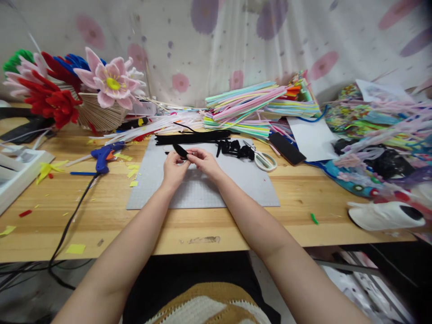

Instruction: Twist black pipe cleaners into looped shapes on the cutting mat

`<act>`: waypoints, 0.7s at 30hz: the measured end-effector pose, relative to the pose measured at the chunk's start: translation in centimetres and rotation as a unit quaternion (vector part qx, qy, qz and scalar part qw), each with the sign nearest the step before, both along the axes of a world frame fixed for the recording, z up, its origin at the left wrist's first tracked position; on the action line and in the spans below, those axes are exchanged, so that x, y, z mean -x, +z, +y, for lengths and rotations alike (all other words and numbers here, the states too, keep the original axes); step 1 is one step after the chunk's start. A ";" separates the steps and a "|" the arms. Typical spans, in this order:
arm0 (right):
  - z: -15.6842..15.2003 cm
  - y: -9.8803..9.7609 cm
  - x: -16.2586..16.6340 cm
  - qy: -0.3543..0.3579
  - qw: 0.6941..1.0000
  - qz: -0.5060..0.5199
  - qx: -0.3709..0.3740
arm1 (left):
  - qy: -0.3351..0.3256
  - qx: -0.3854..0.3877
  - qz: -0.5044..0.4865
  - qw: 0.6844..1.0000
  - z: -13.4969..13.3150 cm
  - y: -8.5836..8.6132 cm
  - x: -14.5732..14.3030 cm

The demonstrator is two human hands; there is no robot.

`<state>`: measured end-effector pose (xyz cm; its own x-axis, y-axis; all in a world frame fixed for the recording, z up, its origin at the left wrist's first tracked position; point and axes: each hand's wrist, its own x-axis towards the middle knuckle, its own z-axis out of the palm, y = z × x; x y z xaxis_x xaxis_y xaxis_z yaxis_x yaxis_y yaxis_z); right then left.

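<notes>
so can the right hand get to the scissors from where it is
Probably yes: the scissors lie at the grey mat edge just right of the right hand, with bare mat between. Its fingers pinch a black pipe cleaner with the left hand, though.

I see a glue gun (pixel 104 155) left of the mat (pixel 148 189), scissors (pixel 260 156) at its right edge, pastel stems (pixel 249 105) behind, a pink flower (pixel 111 83) far left.

Bright, even indoor light with soft shadows; edges bend and blur from wide-angle distortion.
</notes>
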<state>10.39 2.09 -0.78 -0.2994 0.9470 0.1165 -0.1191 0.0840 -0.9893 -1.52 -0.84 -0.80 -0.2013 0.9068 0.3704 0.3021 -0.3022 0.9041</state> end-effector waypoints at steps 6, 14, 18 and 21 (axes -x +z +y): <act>0.5 -0.1 -0.7 -0.025 0.998 -0.033 -0.047 | -0.145 0.052 -0.145 0.977 0.0 -0.2 -0.2; 0.6 0.2 -1.8 -0.019 0.995 -0.079 -0.054 | -0.096 0.113 -0.258 0.955 0.2 0.9 0.2; 0.3 0.7 -1.7 0.006 0.995 -0.074 -0.065 | -0.057 0.113 -0.261 0.957 0.3 1.4 0.6; -0.1 1.1 -1.5 0.063 0.996 -0.048 -0.044 | -0.072 0.107 -0.267 0.955 0.2 1.6 0.9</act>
<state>11.93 1.96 0.35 -0.4283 0.8890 0.1620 -0.0396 0.1606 -0.9862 -2.41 -0.62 0.84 -0.1775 0.9827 0.0531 -0.2495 -0.0972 0.9635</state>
